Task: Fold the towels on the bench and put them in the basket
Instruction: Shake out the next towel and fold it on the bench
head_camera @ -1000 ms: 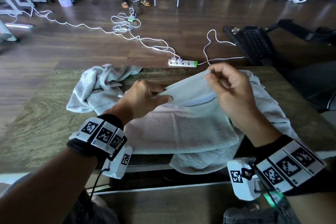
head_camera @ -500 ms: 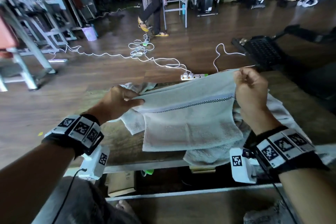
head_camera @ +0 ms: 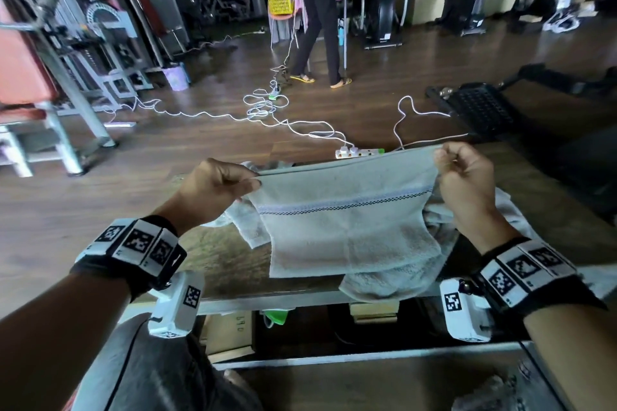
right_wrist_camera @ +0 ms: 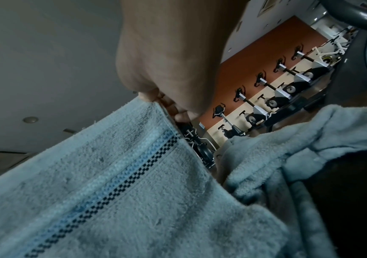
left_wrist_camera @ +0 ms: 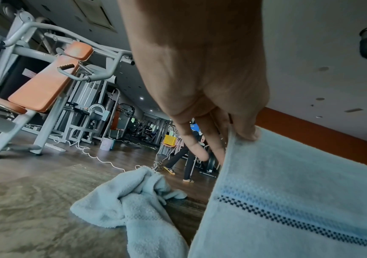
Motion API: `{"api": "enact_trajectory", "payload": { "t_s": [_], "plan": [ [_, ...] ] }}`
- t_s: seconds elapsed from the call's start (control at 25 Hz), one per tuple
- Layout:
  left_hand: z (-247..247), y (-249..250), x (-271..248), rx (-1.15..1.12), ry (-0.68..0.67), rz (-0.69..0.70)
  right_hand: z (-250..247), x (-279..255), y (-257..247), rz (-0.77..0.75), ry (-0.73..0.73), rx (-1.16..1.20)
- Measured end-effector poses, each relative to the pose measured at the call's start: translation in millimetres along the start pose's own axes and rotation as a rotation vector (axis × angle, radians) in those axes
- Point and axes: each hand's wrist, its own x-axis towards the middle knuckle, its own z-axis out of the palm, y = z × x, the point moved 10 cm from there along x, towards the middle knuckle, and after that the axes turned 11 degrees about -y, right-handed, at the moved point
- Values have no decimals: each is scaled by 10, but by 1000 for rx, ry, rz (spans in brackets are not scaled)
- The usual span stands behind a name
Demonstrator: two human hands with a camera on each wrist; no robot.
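Note:
A pale towel with a blue and black checked stripe (head_camera: 347, 220) (left_wrist_camera: 299, 200) (right_wrist_camera: 111, 192) hangs stretched in the air above the wooden bench (head_camera: 213, 260). My left hand (head_camera: 217, 188) (left_wrist_camera: 239, 137) pinches its upper left corner. My right hand (head_camera: 464, 173) (right_wrist_camera: 155, 101) pinches its upper right corner. A crumpled towel (head_camera: 245, 227) (left_wrist_camera: 129, 199) lies on the bench behind the left corner. Another rumpled towel (head_camera: 394, 282) (right_wrist_camera: 299, 150) lies under and to the right of the hanging one. A yellow basket (head_camera: 278, 2) (left_wrist_camera: 170, 140) stands far back in the room.
A white power strip (head_camera: 359, 153) and loose cables (head_camera: 263, 108) lie on the floor beyond the bench. A person (head_camera: 317, 10) stands near the basket. Gym machines (head_camera: 66, 43) fill the left side, a black pedal machine (head_camera: 480, 107) stands at right. Boxes sit under the bench.
Both hands moved apart and lifted the towel off the pile, stretching its top edge taut. The view has tilted up and shows more of the room.

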Motion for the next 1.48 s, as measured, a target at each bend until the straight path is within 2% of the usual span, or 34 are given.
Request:
{"api": "enact_trajectory", "payload": {
  "t_s": [0.12,0.2,0.36,0.44,0.52,0.64,0.72,0.84,0.96,1.04,1.16,1.24,1.36,1.48],
  "plan": [
    [-21,125,-30,-182,32,27,-52,3,-68,12,-54,-49],
    [-101,114,31,-227,79,-15,-59,29,-156,35,-96,-122],
    [-365,355,374,110,77,-23,-12,330,-494,90,-169,-286],
    [-590,525,564,140,150,-33,-9,563,-698,141,-166,-259],
    [-848,650,668,76,261,-42,9,737,-921,167,-169,-152],
    [-1150,751,630,-50,396,0,-13,768,-1349,83,-186,-63],
    [-1190,806,483,-85,412,56,-54,636,-1504,27,-222,-87],
    [-936,756,140,-14,309,67,-106,294,-1331,46,-286,-137],
    [-492,470,-228,-43,87,13,-135,-174,-859,142,-371,-211],
    [-139,242,-445,3,-89,-45,-117,-531,-479,295,-477,-345],
    [396,-75,-706,137,-386,-154,-30,-998,67,545,-736,-458],
    [595,-237,-808,101,-498,-227,-8,-1137,192,616,-824,-516],
    [653,-394,-752,29,-462,-284,95,-1077,157,596,-826,-530],
    [586,-578,-516,-33,-316,-312,245,-841,67,502,-752,-547]
  ]
}}
